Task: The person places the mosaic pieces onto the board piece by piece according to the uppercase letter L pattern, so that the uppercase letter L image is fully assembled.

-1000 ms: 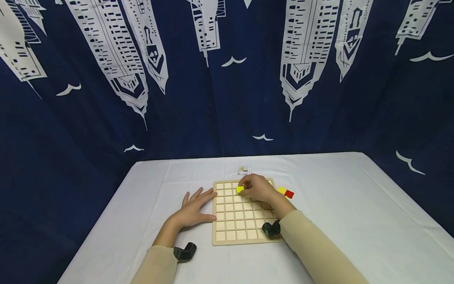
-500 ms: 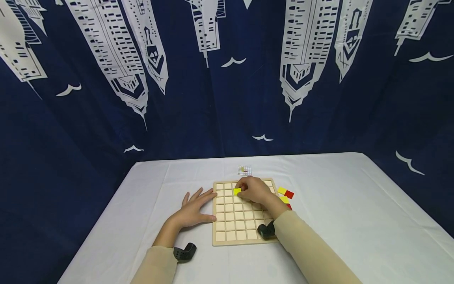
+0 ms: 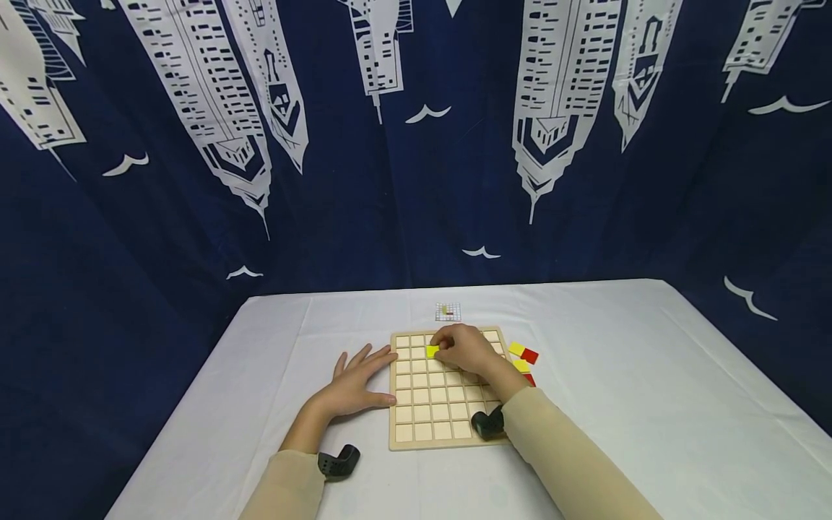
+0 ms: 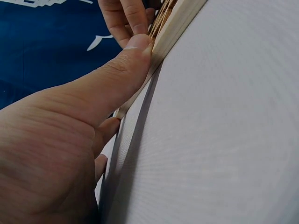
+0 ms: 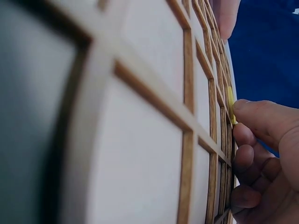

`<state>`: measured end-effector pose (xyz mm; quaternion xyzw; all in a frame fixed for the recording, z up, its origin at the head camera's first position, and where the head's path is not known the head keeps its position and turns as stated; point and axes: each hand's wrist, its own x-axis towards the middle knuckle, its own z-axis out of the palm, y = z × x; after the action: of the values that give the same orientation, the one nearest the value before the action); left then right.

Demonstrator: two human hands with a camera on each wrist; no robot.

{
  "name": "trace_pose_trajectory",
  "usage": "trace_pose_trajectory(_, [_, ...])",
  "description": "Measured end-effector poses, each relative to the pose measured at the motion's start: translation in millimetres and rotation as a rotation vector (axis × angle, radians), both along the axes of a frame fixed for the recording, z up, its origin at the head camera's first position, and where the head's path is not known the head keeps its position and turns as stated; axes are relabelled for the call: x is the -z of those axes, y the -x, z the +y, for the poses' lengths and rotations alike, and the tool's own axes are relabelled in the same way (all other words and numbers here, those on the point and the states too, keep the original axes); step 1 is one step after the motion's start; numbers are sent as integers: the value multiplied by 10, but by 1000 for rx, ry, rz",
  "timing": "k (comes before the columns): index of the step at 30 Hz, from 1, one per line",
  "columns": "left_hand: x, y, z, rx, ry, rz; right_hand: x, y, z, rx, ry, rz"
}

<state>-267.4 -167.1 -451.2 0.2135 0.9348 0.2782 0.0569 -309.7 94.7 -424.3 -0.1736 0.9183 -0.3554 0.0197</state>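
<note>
A wooden grid board [image 3: 422,396] lies on the table. At its left edge my left hand [image 3: 351,386] rests with fingers spread, thumb and a fingertip touching the frame; the left wrist view has the thumb [image 4: 117,70] against the board's side. Over the far part of the grid, my right hand [image 3: 466,348] pinches a square yellow tile [image 3: 432,352]. From the right wrist, the thumb meets the edge of that yellow tile [image 5: 231,100] at the grid, with the other fingers curled beneath. Whether it sits fully in its cell cannot be told.
Loose yellow tiles [image 3: 516,349] and red tiles [image 3: 529,357] lie beside the board's right edge, partly behind my right forearm. A small printed grid card [image 3: 448,312] sits beyond the board. White cloth covers the table [image 3: 617,375]; a blue patterned curtain [image 3: 403,202] hangs behind.
My right hand has moved slightly left and lower with the yellow tile, which now lies flatter on the grid. More loose tiles show at the right. My left hand stays put.
</note>
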Motion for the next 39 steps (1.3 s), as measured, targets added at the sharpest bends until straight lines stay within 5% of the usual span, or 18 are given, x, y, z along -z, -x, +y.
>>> trace_pose_trajectory(16, [37,11,-4,-14,8,0,-26,-16,-22,7,-59,7])
trace_pose_trajectory(28, [21,3,-4,-21,10,-15,-97,-151,155,-62,46,76])
trace_pose_trajectory(39, [10,-1,4,-17,3,-7,-173,-287,406,13,19,154])
